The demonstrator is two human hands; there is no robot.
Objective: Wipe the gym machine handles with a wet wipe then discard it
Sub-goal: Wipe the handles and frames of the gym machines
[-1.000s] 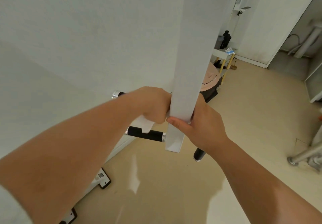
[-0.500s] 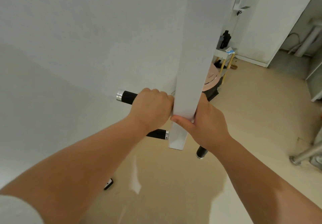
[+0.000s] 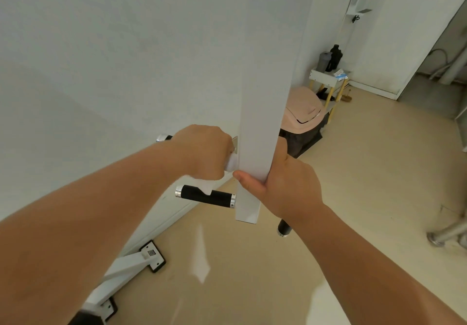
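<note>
A white square post of the gym machine hangs in front of me. Black foam handles with chrome ends stick out of it. My left hand is curled round the upper left handle with a white wet wipe bunched under its fingers, close against the post. The lower left handle is bare below it. My right hand grips the post's lower part, thumb across the front. Another handle tip shows under my right wrist.
The machine's white base foot lies on the beige floor by the wall at lower left. A pink-lidded bin and a small white stand with bottles are behind the post. A metal tube lies at the right edge.
My left hand has slid along the upper handle with the wipe, towards the post. More of the lower handle shows. My right hand has stayed on the post.
</note>
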